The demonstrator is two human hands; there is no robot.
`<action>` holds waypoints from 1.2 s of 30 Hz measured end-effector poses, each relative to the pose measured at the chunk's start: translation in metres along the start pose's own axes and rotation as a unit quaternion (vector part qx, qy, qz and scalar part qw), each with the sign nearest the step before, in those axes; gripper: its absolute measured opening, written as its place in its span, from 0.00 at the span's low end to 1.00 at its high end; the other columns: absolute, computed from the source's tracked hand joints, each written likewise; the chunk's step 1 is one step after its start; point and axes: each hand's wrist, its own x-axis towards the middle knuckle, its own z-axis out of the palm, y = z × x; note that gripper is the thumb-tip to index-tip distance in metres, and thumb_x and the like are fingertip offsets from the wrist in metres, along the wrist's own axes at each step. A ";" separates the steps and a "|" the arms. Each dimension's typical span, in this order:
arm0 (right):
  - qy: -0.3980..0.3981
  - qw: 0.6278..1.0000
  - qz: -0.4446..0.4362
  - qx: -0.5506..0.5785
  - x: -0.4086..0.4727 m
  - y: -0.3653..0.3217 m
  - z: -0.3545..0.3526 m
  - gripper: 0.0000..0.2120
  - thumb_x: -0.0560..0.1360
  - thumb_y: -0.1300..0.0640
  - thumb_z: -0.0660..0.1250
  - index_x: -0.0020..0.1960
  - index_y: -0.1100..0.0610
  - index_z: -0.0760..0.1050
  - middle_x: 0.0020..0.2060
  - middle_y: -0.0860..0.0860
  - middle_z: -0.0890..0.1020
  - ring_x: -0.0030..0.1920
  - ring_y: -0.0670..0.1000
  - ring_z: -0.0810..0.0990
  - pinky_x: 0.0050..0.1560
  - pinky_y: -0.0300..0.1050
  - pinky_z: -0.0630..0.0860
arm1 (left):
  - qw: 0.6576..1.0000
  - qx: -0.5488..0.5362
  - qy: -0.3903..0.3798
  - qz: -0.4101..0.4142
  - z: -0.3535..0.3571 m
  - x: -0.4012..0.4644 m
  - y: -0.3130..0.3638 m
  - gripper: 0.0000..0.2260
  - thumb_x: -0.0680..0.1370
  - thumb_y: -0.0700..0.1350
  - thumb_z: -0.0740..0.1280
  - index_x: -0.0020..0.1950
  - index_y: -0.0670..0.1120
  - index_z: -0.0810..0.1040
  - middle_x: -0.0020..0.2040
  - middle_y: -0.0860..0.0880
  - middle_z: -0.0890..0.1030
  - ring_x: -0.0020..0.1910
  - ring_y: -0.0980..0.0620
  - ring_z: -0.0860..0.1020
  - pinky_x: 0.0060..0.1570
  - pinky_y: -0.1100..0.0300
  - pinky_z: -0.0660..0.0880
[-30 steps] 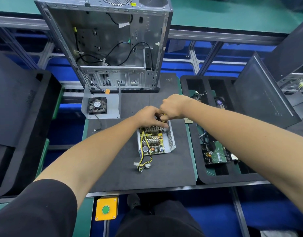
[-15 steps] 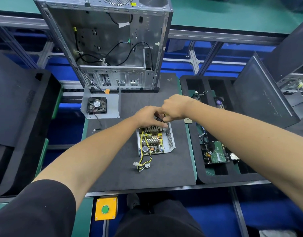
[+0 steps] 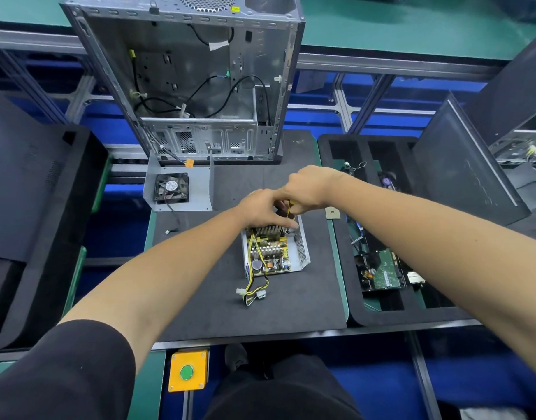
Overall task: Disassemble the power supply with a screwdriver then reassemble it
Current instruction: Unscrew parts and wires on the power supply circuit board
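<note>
The opened power supply (image 3: 275,253) lies on the dark mat (image 3: 218,298), its yellow circuit board and heat sinks exposed, with yellow and black cables trailing toward me. My right hand (image 3: 309,186) grips a yellow and black screwdriver (image 3: 288,207) upright over the supply's far edge. My left hand (image 3: 260,209) sits at that same far edge, fingers curled around the screwdriver's lower shaft near the tip. The tip itself is hidden by my fingers. The removed grey cover with its black fan (image 3: 171,187) stands at the mat's far left.
An open computer case (image 3: 200,86) stands upright behind the mat. A black foam tray (image 3: 351,298) on the right holds a green circuit board (image 3: 387,272) and small parts. Dark side panels lean at left (image 3: 24,177) and right (image 3: 460,177). A yellow box with a green button (image 3: 187,372) sits below the bench edge.
My right hand has lifted slightly and turned, showing more of the yellow screwdriver handle. My left hand and the power supply have stayed put.
</note>
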 end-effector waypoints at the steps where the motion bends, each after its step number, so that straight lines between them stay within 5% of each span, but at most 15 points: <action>1: -0.004 1.000 0.010 0.006 0.001 -0.001 0.000 0.11 0.77 0.47 0.64 0.57 0.50 0.76 0.32 0.47 0.68 0.29 0.50 0.68 0.30 0.44 0.61 | 1.000 0.016 0.005 -0.004 0.001 0.000 0.001 0.22 0.64 0.70 0.78 0.49 0.58 0.80 0.42 0.61 0.83 0.44 0.63 0.79 0.40 0.64 0.71; 5: -0.014 0.999 0.031 -0.005 0.004 -0.008 0.001 0.15 0.79 0.44 0.59 0.43 0.54 0.73 0.37 0.54 0.77 0.29 0.52 0.67 0.32 0.46 0.64 | 0.997 0.066 0.028 0.010 0.008 0.001 0.003 0.22 0.66 0.72 0.75 0.38 0.54 0.76 0.29 0.57 0.77 0.34 0.57 0.76 0.37 0.61 0.63; 10: -0.026 0.999 0.041 -0.007 0.002 -0.009 0.000 0.15 0.78 0.42 0.58 0.45 0.52 0.76 0.35 0.51 0.75 0.29 0.49 0.67 0.29 0.44 0.60 | 0.998 0.061 0.025 0.005 0.010 0.002 0.001 0.23 0.67 0.70 0.75 0.41 0.51 0.80 0.34 0.53 0.82 0.40 0.49 0.79 0.49 0.55 0.68; 13: -0.015 0.999 0.028 0.004 -0.002 -0.006 -0.001 0.12 0.75 0.40 0.61 0.52 0.47 0.72 0.33 0.46 0.73 0.30 0.50 0.70 0.30 0.43 0.61 | 0.999 0.036 0.034 -0.007 0.008 0.000 0.002 0.20 0.66 0.69 0.77 0.39 0.55 0.78 0.31 0.62 0.79 0.37 0.60 0.76 0.44 0.64 0.66; 18: 0.017 0.998 -0.049 -0.039 -0.004 -0.006 -0.004 0.12 0.76 0.55 0.61 0.59 0.48 0.71 0.46 0.49 0.82 0.38 0.56 0.75 0.34 0.46 0.68 | 0.998 0.015 0.048 0.044 0.007 -0.005 0.002 0.19 0.69 0.63 0.78 0.50 0.53 0.83 0.34 0.77 0.74 0.38 0.72 0.74 0.38 0.71 0.61; 21: 0.002 1.000 -0.022 -0.018 -0.004 -0.003 -0.006 0.10 0.77 0.53 0.62 0.58 0.48 0.73 0.36 0.47 0.75 0.35 0.54 0.73 0.33 0.45 0.66 | 0.998 0.030 0.049 0.031 0.007 -0.005 0.001 0.18 0.69 0.67 0.76 0.45 0.57 0.76 0.33 0.80 0.71 0.39 0.77 0.72 0.40 0.69 0.59; 24: -0.012 1.000 0.011 -0.018 -0.006 0.001 -0.005 0.06 0.77 0.49 0.62 0.50 0.49 0.74 0.31 0.46 0.69 0.30 0.49 0.68 0.30 0.44 0.62 | 0.998 0.034 0.037 0.023 0.007 -0.003 0.002 0.21 0.69 0.70 0.74 0.45 0.54 0.81 0.33 0.79 0.73 0.39 0.76 0.73 0.39 0.67 0.60; 30: -0.010 0.997 0.070 -0.031 -0.008 -0.003 0.006 0.20 0.80 0.43 0.55 0.44 0.55 0.78 0.34 0.51 0.75 0.30 0.53 0.69 0.31 0.44 0.63 | 0.999 -0.023 0.048 0.007 0.007 -0.004 0.002 0.17 0.66 0.67 0.78 0.40 0.59 0.78 0.36 0.69 0.80 0.39 0.69 0.77 0.34 0.74 0.66; 33: -0.001 0.998 0.056 -0.019 -0.009 -0.004 0.007 0.17 0.77 0.40 0.57 0.48 0.52 0.75 0.33 0.48 0.75 0.31 0.53 0.71 0.31 0.44 0.65 | 0.999 -0.040 0.016 -0.009 0.004 -0.002 0.001 0.15 0.66 0.63 0.81 0.37 0.59 0.78 0.36 0.67 0.81 0.40 0.68 0.77 0.36 0.73 0.66; 36: -0.001 1.000 -0.010 0.014 -0.010 -0.004 0.002 0.15 0.75 0.42 0.65 0.58 0.46 0.68 0.38 0.46 0.76 0.35 0.55 0.73 0.33 0.45 0.65 | 0.998 -0.065 -0.008 -0.004 0.001 0.000 -0.002 0.16 0.68 0.59 0.81 0.51 0.55 0.85 0.44 0.60 0.85 0.45 0.64 0.80 0.47 0.64 0.72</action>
